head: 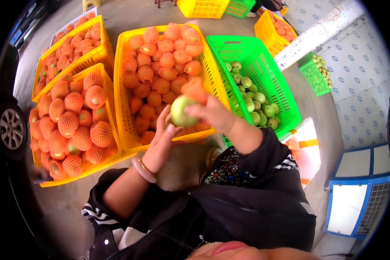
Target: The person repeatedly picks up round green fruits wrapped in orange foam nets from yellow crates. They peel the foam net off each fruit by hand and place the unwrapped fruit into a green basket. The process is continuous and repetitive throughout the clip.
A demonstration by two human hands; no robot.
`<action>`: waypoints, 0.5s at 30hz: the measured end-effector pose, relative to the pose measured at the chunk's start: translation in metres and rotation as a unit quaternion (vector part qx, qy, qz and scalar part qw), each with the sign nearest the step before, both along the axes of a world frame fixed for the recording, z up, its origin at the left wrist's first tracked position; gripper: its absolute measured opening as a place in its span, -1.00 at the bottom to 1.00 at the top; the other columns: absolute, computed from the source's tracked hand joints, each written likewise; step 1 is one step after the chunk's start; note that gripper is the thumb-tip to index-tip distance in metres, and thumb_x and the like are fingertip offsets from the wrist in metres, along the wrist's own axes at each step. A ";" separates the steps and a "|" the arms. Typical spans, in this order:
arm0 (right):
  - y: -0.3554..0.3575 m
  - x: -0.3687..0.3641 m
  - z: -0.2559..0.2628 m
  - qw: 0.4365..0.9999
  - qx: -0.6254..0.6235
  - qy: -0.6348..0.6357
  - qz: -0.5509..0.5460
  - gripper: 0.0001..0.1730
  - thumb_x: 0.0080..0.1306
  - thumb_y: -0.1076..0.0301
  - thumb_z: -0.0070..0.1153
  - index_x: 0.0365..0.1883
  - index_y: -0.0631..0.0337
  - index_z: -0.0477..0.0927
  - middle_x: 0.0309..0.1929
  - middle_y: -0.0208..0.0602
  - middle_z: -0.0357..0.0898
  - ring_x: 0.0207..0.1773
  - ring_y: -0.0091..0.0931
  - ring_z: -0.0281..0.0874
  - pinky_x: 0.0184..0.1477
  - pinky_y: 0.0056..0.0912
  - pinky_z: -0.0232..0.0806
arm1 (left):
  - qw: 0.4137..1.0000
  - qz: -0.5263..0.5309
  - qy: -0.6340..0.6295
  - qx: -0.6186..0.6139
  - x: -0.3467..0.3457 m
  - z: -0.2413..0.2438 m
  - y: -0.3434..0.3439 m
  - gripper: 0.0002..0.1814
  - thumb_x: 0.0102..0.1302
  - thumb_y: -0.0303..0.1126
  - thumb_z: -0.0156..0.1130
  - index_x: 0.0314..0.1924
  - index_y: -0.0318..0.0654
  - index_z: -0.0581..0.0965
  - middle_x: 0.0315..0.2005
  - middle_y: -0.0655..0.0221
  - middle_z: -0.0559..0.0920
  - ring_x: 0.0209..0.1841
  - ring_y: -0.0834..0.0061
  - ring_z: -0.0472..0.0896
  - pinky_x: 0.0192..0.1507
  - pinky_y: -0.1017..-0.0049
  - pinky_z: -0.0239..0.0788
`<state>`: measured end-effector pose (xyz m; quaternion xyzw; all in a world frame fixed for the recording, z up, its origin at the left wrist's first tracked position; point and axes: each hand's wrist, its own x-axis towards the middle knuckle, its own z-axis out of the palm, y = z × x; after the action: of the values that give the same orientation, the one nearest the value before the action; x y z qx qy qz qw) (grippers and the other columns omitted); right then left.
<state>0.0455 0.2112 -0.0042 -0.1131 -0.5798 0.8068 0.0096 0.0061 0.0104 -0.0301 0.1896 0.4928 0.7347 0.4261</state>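
A smooth pale green round fruit [183, 111] is up above the front of the middle yellow crate [125, 144]. My right hand [214, 112] is on it from the right, thumb across its face, with a blurred orange foam net sleeve [195, 89] at its fingers. Against the fruit's lower left side is my left hand [159, 143], its fingers spread and partly behind the fruit; whether it bears the fruit's weight is unclear. Many fruits in orange foam nets [161, 86] fill the middle crate. Bare green fruits [260, 97] lie in the green crate [284, 100] to the right.
More netted fruits fill the yellow crates at left [112, 130] and far left [109, 53]. A white pole [318, 32] slants behind the green crate. Farther right are a small green crate [313, 76] and a blue-framed cabinet [349, 208]. A car wheel [11, 126] stands at left.
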 end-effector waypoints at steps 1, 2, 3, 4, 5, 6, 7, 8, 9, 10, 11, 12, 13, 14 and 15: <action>0.018 -0.005 -0.005 0.998 -0.023 0.033 -0.048 -0.42 0.23 0.25 0.31 0.17 0.18 0.39 -0.12 -0.39 0.56 -0.19 -0.61 0.56 -0.24 -0.56 0.46 | 0.999 -0.011 0.036 -0.037 0.002 0.001 0.000 -0.26 0.49 0.03 -0.13 0.50 0.00 -0.13 0.42 0.25 0.10 0.34 0.18 0.27 0.22 0.24 0.28; 0.054 -0.008 -0.011 0.994 0.028 0.008 -0.103 -0.47 0.26 0.27 0.27 0.16 0.16 0.40 -0.09 -0.38 0.57 -0.16 -0.59 0.57 -0.25 -0.57 0.45 | 0.998 -0.012 0.052 -0.036 0.004 -0.001 -0.001 -0.28 0.47 -0.14 0.01 0.48 -0.11 -0.05 0.40 0.24 0.14 0.30 0.26 0.34 0.18 0.34 0.31; 0.100 -0.007 -0.021 0.984 0.082 -0.018 -0.159 -0.52 0.29 0.29 0.23 0.15 0.15 0.42 -0.07 -0.37 0.58 -0.12 -0.58 0.59 -0.26 -0.57 0.44 | 0.997 -0.033 0.057 -0.048 0.005 -0.003 0.000 -0.30 0.47 -0.20 0.04 0.46 -0.16 -0.01 0.37 0.23 0.18 0.27 0.30 0.37 0.15 0.38 0.32; 0.135 -0.009 -0.035 0.956 0.124 -0.014 -0.267 -0.53 0.28 0.26 0.24 0.12 0.15 0.44 -0.06 -0.35 0.58 -0.14 -0.58 0.59 -0.25 -0.57 0.44 | 0.995 -0.051 0.064 -0.061 0.005 -0.004 0.001 -0.32 0.46 -0.25 0.06 0.45 -0.21 0.03 0.34 0.22 0.21 0.24 0.34 0.39 0.13 0.42 0.33; 0.166 -0.006 -0.051 0.914 0.165 -0.009 -0.371 -0.53 0.26 0.23 0.26 0.10 0.16 0.46 -0.04 -0.33 0.58 -0.15 -0.58 0.59 -0.24 -0.56 0.44 | 0.992 -0.070 0.071 -0.073 0.006 -0.006 0.002 -0.34 0.45 -0.31 0.08 0.43 -0.25 0.06 0.31 0.21 0.25 0.21 0.39 0.42 0.10 0.46 0.34; 0.193 0.002 -0.065 0.888 0.212 -0.060 -0.403 -0.47 0.22 0.17 0.30 0.09 0.18 0.45 -0.04 -0.28 0.58 -0.14 -0.54 0.59 -0.19 -0.48 0.45 | 0.994 -0.058 0.041 -0.085 0.007 -0.006 0.003 -0.41 0.41 -0.35 0.17 0.34 -0.28 0.19 0.13 0.19 0.48 0.07 0.46 0.51 0.11 0.46 0.36; 0.221 0.011 -0.082 0.858 0.254 -0.109 -0.433 -0.42 0.18 0.12 0.33 0.09 0.21 0.44 -0.04 -0.23 0.59 -0.12 -0.50 0.60 -0.15 -0.41 0.45 | 0.991 -0.063 0.060 -0.099 0.007 -0.011 0.003 -0.43 0.40 -0.36 0.17 0.33 -0.30 0.21 0.13 0.20 0.48 0.07 0.46 0.51 0.10 0.47 0.36; 0.258 0.028 -0.116 0.789 0.383 -0.138 -0.460 -0.39 0.14 0.09 0.35 0.05 0.23 0.43 -0.09 -0.21 0.58 -0.12 -0.43 0.59 -0.16 -0.35 0.43 | 0.988 -0.076 0.080 -0.109 0.004 -0.020 0.005 -0.45 0.40 -0.36 0.18 0.31 -0.31 0.24 0.13 0.20 0.48 0.07 0.46 0.52 0.09 0.47 0.37; 0.283 0.041 -0.143 0.705 0.502 -0.168 -0.473 -0.36 0.10 0.06 0.36 0.01 0.26 0.41 -0.15 -0.19 0.57 -0.13 -0.36 0.58 -0.16 -0.28 0.41 | 0.984 -0.085 0.099 -0.123 0.003 -0.028 0.006 -0.46 0.39 -0.37 0.18 0.29 -0.32 0.26 0.12 0.21 0.48 0.07 0.46 0.52 0.09 0.48 0.38; 0.279 0.040 -0.143 0.710 0.517 -0.239 -0.414 -0.32 0.10 0.06 0.36 0.05 0.25 0.38 -0.06 -0.10 0.53 0.00 -0.24 0.52 -0.03 -0.20 0.37 | 0.983 -0.065 0.088 -0.148 0.005 -0.031 0.002 -0.55 0.36 -0.39 0.21 0.20 -0.35 0.36 0.05 0.21 0.50 0.03 0.42 0.56 0.02 0.47 0.43; 0.275 0.041 -0.143 0.708 0.531 -0.307 -0.351 -0.29 0.09 0.06 0.35 0.09 0.24 0.35 0.02 -0.02 0.48 0.13 -0.13 0.47 0.11 -0.12 0.32 | 0.975 -0.078 0.107 -0.176 0.006 -0.033 -0.002 -0.57 0.36 -0.39 0.21 0.17 -0.35 0.37 0.03 0.21 0.50 0.01 0.41 0.58 0.00 0.47 0.45; 0.281 0.045 -0.149 0.694 0.552 -0.328 -0.326 -0.28 0.11 0.08 0.34 0.13 0.20 0.32 0.06 -0.01 0.46 0.15 -0.10 0.45 0.11 -0.10 0.33 | 0.966 -0.101 0.130 -0.198 0.005 -0.034 -0.001 -0.58 0.35 -0.38 0.21 0.15 -0.36 0.39 0.00 0.20 0.50 -0.01 0.41 0.59 -0.02 0.47 0.46; 0.288 0.048 -0.159 0.679 0.573 -0.348 -0.300 -0.28 0.12 0.09 0.32 0.17 0.17 0.30 0.11 0.00 0.43 0.16 -0.08 0.44 0.11 -0.09 0.33 | 0.956 -0.123 0.150 -0.220 0.003 -0.034 0.000 -0.60 0.35 -0.38 0.22 0.13 -0.37 0.41 -0.03 0.20 0.50 -0.03 0.40 0.60 -0.04 0.47 0.47; 0.296 0.049 -0.169 0.663 0.592 -0.367 -0.272 -0.27 0.14 0.10 0.30 0.20 0.13 0.27 0.15 0.01 0.41 0.17 -0.06 0.42 0.11 -0.07 0.34 | 0.949 -0.121 0.183 -0.226 0.002 -0.030 0.004 -0.66 0.31 -0.37 0.24 0.03 -0.37 0.48 -0.13 0.17 0.52 -0.11 0.34 0.64 -0.10 0.44 0.49; 0.298 0.046 -0.174 0.653 0.602 -0.383 -0.254 -0.25 0.15 0.10 0.29 0.24 0.12 0.26 0.14 0.00 0.43 0.19 -0.07 0.41 0.12 -0.06 0.32 | 0.941 -0.126 0.216 -0.229 0.002 -0.032 0.007 -0.66 0.30 -0.36 0.25 0.02 -0.36 0.49 -0.14 0.16 0.53 -0.12 0.33 0.64 -0.11 0.43 0.49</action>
<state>0.0916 0.5091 -0.1782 -0.5240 -0.8395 0.1319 0.0570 0.0082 0.0173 -0.0620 0.3014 0.7002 0.4837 0.4300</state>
